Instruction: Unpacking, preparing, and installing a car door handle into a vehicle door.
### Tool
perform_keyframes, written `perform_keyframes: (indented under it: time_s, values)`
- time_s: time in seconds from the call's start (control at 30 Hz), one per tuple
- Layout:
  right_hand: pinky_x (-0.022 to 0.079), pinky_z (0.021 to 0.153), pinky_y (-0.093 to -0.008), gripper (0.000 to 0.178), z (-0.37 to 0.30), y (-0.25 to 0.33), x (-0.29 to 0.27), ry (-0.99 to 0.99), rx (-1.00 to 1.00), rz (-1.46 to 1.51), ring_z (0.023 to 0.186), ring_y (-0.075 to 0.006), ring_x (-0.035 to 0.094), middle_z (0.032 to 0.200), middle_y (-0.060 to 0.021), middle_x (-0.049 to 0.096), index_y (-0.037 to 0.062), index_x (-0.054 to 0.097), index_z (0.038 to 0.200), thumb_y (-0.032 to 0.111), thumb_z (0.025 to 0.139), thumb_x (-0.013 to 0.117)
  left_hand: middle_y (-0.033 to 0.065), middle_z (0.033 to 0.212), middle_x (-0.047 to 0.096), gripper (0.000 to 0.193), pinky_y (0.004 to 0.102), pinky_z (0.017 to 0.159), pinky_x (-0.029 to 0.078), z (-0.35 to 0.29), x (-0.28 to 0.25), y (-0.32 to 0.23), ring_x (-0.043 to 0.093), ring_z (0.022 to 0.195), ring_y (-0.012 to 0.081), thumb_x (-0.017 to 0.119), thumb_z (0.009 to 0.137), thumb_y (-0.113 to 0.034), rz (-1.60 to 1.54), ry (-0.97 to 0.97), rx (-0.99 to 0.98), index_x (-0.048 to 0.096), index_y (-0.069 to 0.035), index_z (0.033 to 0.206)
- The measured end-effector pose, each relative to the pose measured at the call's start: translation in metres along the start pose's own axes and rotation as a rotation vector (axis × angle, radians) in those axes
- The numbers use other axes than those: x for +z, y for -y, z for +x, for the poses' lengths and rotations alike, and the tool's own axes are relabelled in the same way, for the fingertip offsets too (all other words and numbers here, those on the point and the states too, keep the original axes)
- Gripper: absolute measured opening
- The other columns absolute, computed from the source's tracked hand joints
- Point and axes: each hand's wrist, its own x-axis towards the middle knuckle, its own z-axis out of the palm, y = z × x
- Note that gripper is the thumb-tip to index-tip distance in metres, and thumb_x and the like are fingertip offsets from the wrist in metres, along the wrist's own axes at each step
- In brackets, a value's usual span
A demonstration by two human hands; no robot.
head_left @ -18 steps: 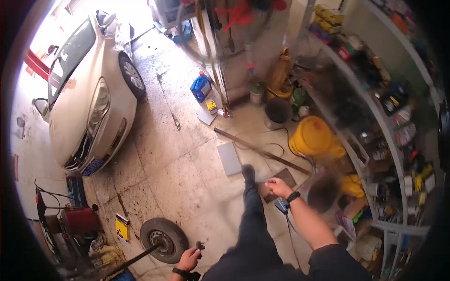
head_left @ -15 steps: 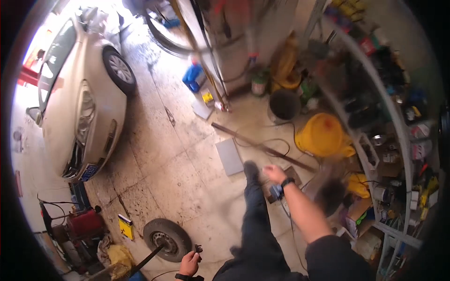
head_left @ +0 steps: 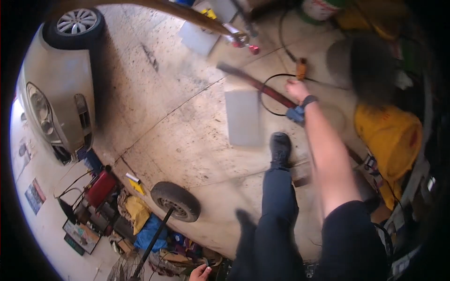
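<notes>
My right hand (head_left: pixel 296 90) is stretched forward over the floor, fingers curled in. Its fingertips meet the lower end of an orange block-shaped piece (head_left: pixel 301 68) on a black cable (head_left: pixel 282 40); whether they grip it is hidden. Beside the wrist hangs a blue-grey boxy device (head_left: pixel 295 114), with a loop of black cable near it. My left hand (head_left: pixel 200 272) shows only partly at the lower edge. Its fingers close on a small dark piece (head_left: pixel 206 264), too small to name. Under the right hand lies a dark reddish bar (head_left: pixel 276 95).
A grey flat panel (head_left: pixel 242 117) lies ahead of my shoe (head_left: pixel 280 145). A loose wheel (head_left: pixel 176 201) stands near a black pole, with a car (head_left: pixel 56 89) at far left. Buckets, one yellow (head_left: pixel 391 133), line the right. A brown pole (head_left: pixel 187 14) crosses the top.
My view has moved forward and turned. The right hand has gone from beside the shoe to the orange piece, the blue-grey device moving along. The left hand has sunk toward the lower edge.
</notes>
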Motion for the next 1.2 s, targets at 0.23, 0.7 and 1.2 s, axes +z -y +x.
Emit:
perform_keyframes:
  time_s: [0.23, 0.7, 1.2]
  values:
    - [0.056, 0.076, -0.0409, 0.040, 0.012, -0.033, -0.103, -0.035, -0.568, -0.245, 0.085, -0.0216, 0.068, 0.095, -0.0141, 0.065, -0.0033, 0.057, 0.122, 0.026, 0.095, 0.060, 0.0084, 0.090, 0.067, 0.038, 0.0292, 0.061, 0.048, 0.003, 0.017, 0.018, 0.060, 0.067, 0.0184, 0.065, 0.097, -0.024, -0.088, -0.126, 0.361, 0.062, 0.002, 0.124]
    - [0.048, 0.066, -0.0244, 0.054, -0.670, 0.177, -0.119, 0.573, -0.205, 0.874, 0.069, -0.0100, 0.054, 0.087, -0.0009, 0.056, 0.0074, 0.038, 0.139, 0.040, 0.101, 0.058, 0.0105, 0.075, 0.056, 0.026, 0.0342, 0.069, 0.045, -0.137, 0.007, 0.113, 0.055, 0.072, 0.0208, 0.049, 0.103, -0.022, -0.080, -0.073, 0.676, 0.058, 0.002, 0.096]
    - [0.046, 0.089, -0.0245, 0.050, -1.110, 0.134, -0.010, 0.899, -0.662, 0.193, 0.102, -0.0076, 0.055, 0.116, -0.0011, 0.063, -0.0007, 0.051, 0.140, 0.030, 0.102, 0.061, 0.0184, 0.083, 0.064, 0.016, 0.0437, 0.071, 0.048, -0.253, 0.078, 0.462, 0.061, 0.081, 0.0386, 0.065, 0.092, -0.018, -0.195, -0.860, 1.403, 0.066, -0.002, 0.095]
